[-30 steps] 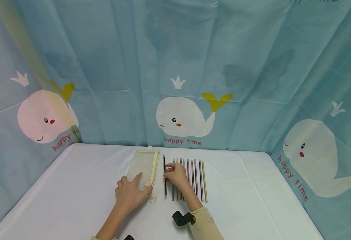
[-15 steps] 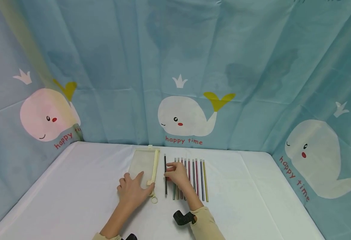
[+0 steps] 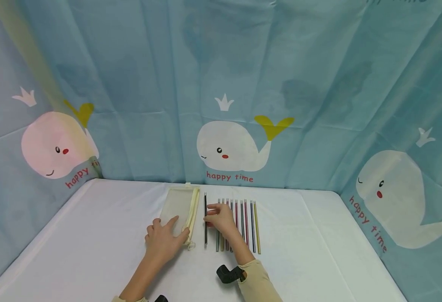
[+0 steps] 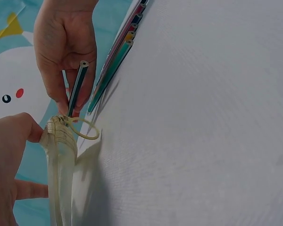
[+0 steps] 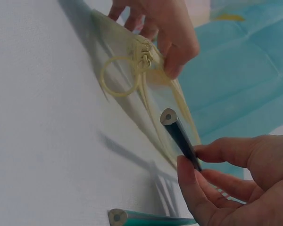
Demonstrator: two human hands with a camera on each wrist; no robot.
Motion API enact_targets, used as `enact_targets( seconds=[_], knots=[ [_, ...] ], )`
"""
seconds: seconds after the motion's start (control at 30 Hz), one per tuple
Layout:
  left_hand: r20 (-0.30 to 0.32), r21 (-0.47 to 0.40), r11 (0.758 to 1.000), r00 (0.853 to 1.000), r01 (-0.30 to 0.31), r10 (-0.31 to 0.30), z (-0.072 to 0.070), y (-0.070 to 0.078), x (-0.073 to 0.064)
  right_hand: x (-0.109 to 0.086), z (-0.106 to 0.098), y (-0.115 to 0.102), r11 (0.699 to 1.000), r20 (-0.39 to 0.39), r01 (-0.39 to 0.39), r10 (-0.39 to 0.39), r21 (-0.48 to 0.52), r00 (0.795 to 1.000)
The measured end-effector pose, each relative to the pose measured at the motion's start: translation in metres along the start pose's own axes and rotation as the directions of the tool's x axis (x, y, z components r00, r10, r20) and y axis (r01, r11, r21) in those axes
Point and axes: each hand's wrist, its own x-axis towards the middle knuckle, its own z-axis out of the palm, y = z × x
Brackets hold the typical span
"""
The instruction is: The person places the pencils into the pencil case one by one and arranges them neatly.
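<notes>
A pale yellow, see-through zip pouch (image 3: 177, 202) lies on the white table. On its near part rests my left hand (image 3: 165, 239), fingers spread, with the thumb bent against the zip edge. In the right wrist view that edge stands apart in a gap below the thumb. A ring pull (image 5: 117, 76) hangs at the near end of the zip. My right hand (image 3: 222, 220) pinches a dark pencil (image 5: 177, 135) between thumb and fingertips, just right of the pouch opening. Its blunt end points toward me.
Several coloured pencils lie side by side right of the pouch, partly under my right forearm; a yellow pencil (image 3: 257, 228) is outermost and a green pencil (image 5: 146, 219) innermost. A blue whale-print curtain (image 3: 149, 105) stands behind the table (image 3: 311, 243).
The zip edge of the pouch has parted into two strips, with my left thumb drawn slightly left. My right hand holds the same pencil and has shifted slightly toward the pouch.
</notes>
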Motion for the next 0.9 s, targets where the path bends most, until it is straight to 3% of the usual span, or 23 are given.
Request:
enact_targets(
  seconds=[0.47, 0.9],
  knots=[
    [0.016, -0.036, 0.999, 1.000, -0.011, 0.011, -0.002, -0.003, -0.002, 0.002, 0.010, -0.003, 0.997, 0.010, -0.043, 0.043, 0.064, 0.999],
    [0.016, -0.019, 1.000, 1.000, 0.001, 0.000, 0.000, -0.003, -0.003, 0.018, 0.026, -0.013, 0.991, 0.023, -0.070, 0.068, 0.112, 0.997]
  ],
)
